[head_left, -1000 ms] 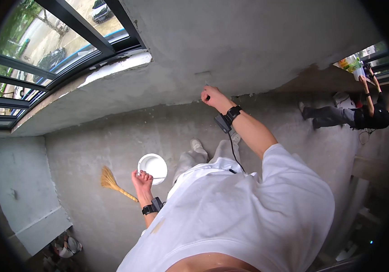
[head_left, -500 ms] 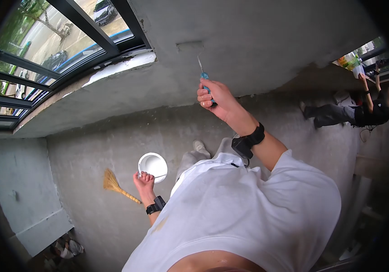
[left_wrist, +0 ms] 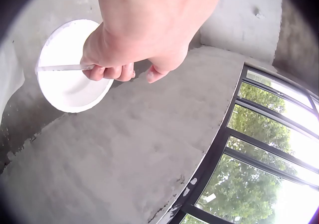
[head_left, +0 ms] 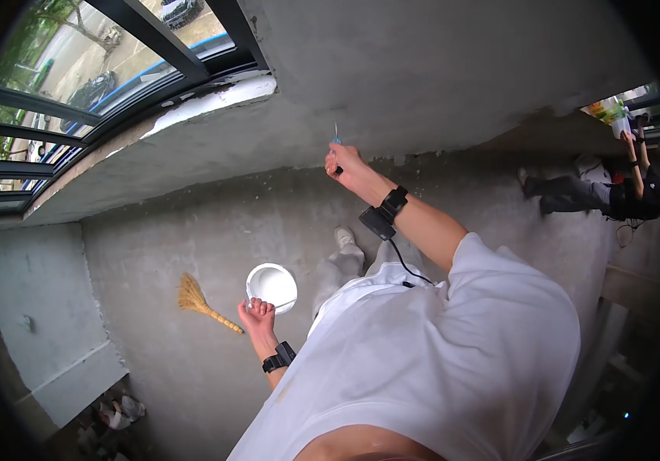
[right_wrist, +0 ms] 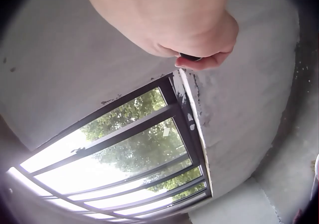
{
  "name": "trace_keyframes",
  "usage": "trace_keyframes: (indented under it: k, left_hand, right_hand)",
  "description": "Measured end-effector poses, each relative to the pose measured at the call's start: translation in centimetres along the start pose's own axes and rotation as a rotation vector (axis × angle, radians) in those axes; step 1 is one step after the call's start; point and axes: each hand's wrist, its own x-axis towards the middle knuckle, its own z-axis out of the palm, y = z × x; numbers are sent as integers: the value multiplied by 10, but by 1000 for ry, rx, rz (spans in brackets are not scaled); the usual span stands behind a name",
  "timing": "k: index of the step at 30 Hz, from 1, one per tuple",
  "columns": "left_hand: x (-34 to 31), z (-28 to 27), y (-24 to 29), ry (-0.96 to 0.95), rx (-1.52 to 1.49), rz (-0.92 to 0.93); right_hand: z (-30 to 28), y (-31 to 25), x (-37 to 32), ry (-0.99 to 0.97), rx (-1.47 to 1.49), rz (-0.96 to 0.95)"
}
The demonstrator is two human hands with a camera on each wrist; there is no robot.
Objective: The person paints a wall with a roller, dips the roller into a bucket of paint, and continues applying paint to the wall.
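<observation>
My left hand (head_left: 259,319) has its fingers curled round the handle of a white bucket (head_left: 272,286); in the left wrist view the thin handle (left_wrist: 65,68) runs into the fist (left_wrist: 132,39) and the bucket (left_wrist: 75,92) hangs beside it. My right hand (head_left: 349,167) grips a tool with a blue handle (head_left: 336,141), its thin blade pointing at the grey wall (head_left: 422,69). Whether the blade touches the wall, I cannot tell. In the right wrist view only the dark handle end (right_wrist: 190,57) shows beneath the hand (right_wrist: 184,24).
A straw broom (head_left: 205,305) lies on the floor left of the bucket. Dark-framed windows (head_left: 115,92) fill the upper left, with a rough white-edged sill (head_left: 215,101). At the far right a person in dark clothes (head_left: 630,196) raises both arms. More figures (head_left: 119,411) show at lower left.
My right hand first rose along the wall with the tool, then came back down nearer the wall's foot. My left hand and the bucket have shifted slightly right in the view.
</observation>
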Motion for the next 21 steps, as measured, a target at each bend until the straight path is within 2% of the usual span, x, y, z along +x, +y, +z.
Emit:
trace_keyframes:
  k: [9,11,16,21]
  left_hand:
    - [-9,-19,2,94,-31,83]
    - [-16,-22,3,111,-26,89]
    - [-15,-12,5,75,-5,78]
    - [0,11,-1,15,91,25]
  right_hand:
    - [-69,49,169,101,27,68]
    - [-98,59,205,41,57,76]
    - [-110,56,180,59,59,93]
    - [-109,-1,107,17,184,140]
